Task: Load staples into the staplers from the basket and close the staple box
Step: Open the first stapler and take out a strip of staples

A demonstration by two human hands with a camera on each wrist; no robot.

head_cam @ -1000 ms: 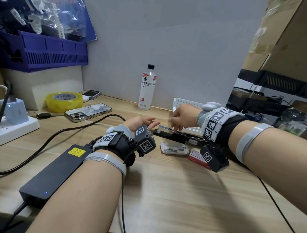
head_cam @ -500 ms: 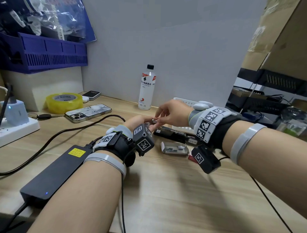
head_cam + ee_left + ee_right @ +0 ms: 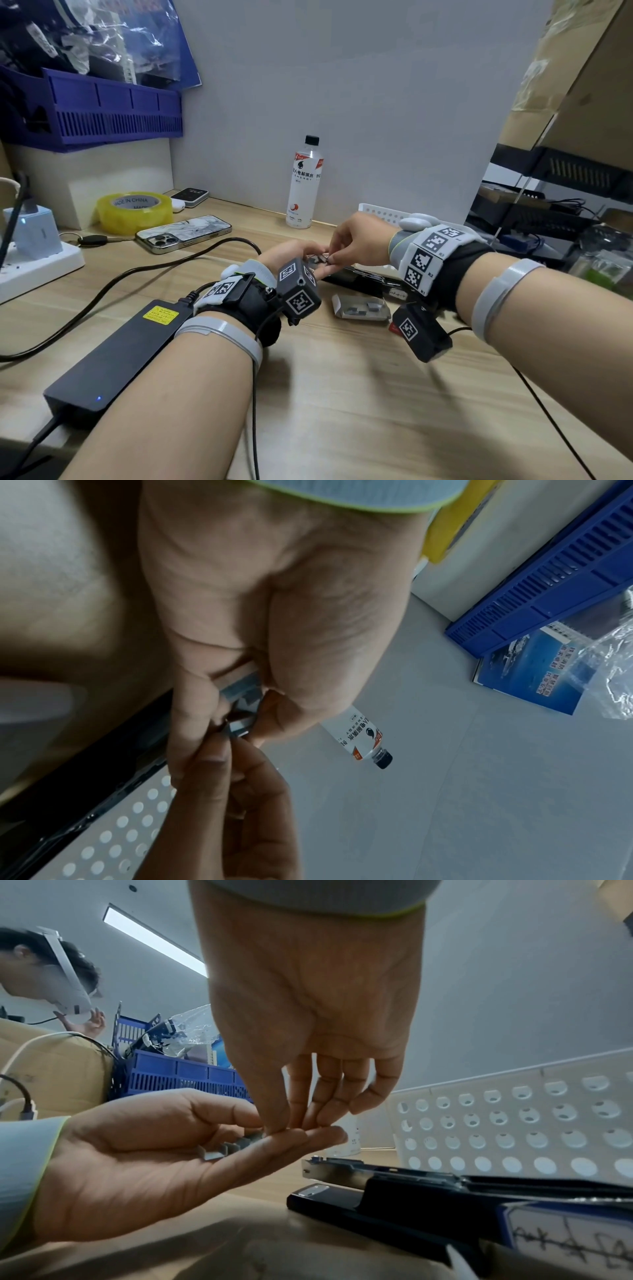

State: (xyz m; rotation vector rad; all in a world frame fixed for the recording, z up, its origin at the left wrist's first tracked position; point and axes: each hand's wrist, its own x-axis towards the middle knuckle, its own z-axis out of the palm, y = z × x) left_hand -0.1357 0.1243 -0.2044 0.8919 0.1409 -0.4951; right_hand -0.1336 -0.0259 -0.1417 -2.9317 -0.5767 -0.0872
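While the left hand point(image 3: 143, 1153) lies palm up with its fingers nearly straight, short strips of staples point(image 3: 229, 1146) rest across its fingers, cradled rather than clasped. The right hand point(image 3: 308, 1010) comes down from above, and its grip is narrow: thumb and fingertips point(image 3: 279, 1118) are pressed together on the end of one strip at the left fingertips, pinching it.

Just below and to the right, the black stapler point(image 3: 394, 1188) lies on the counter point(image 3: 342, 404) with its metal magazine rail exposed, so it appears open and waiting. Behind it stands the white perforated basket point(image 3: 514, 1123). Nearer the person, in the head view, the staple box point(image 3: 361, 306) lies open on the counter with a few strips inside, and its red sleeve point(image 3: 394, 328) peeks out beside the right wrist camera.

The step in hand looks like separating one strip from the pile for loading. The next move calls for lifting that strip clear without scattering the others, turning it legs down, lining it up with the rail and sliding it in. Loose pieces could easily slip off the flat palm. Closing the stapler and the box is not yet done.
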